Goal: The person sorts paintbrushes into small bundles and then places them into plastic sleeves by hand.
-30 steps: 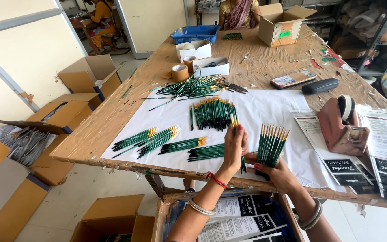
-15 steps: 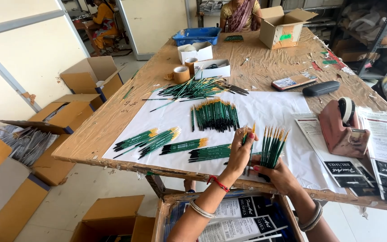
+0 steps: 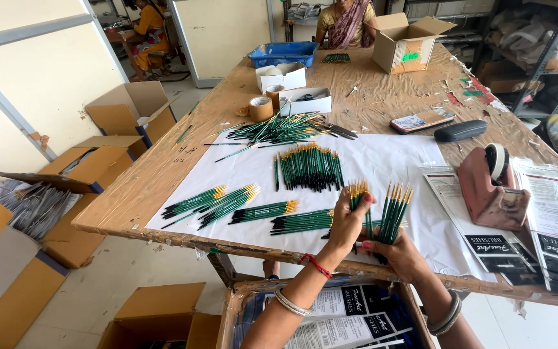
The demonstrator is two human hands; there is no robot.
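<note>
My left hand (image 3: 347,223) pinches a small bunch of green-handled paint brushes (image 3: 359,194), tips up, just above the white paper sheet (image 3: 389,158). My right hand (image 3: 400,253) grips a larger upright bunch of the same brushes (image 3: 395,210), right beside the left one. The two hands almost touch near the table's front edge. Flat bundles of brushes (image 3: 292,220) lie on the paper to the left of my hands. An upright-looking cluster of brushes (image 3: 309,167) lies further back, with a loose pile (image 3: 279,128) behind it.
A red tape dispenser (image 3: 491,184) and printed packaging sheets (image 3: 550,213) sit at the right. A tape roll (image 3: 259,108), small white boxes (image 3: 305,100), a phone (image 3: 421,119), a dark case (image 3: 461,130) and a cardboard box (image 3: 408,42) lie further back. Another person (image 3: 347,19) sits at the far end. Cardboard boxes (image 3: 134,113) stand on the floor.
My left hand left the flat bundle on the paper and rose with a few brushes, drawing close to the bunch in my right hand. The right hand stayed nearly still.
</note>
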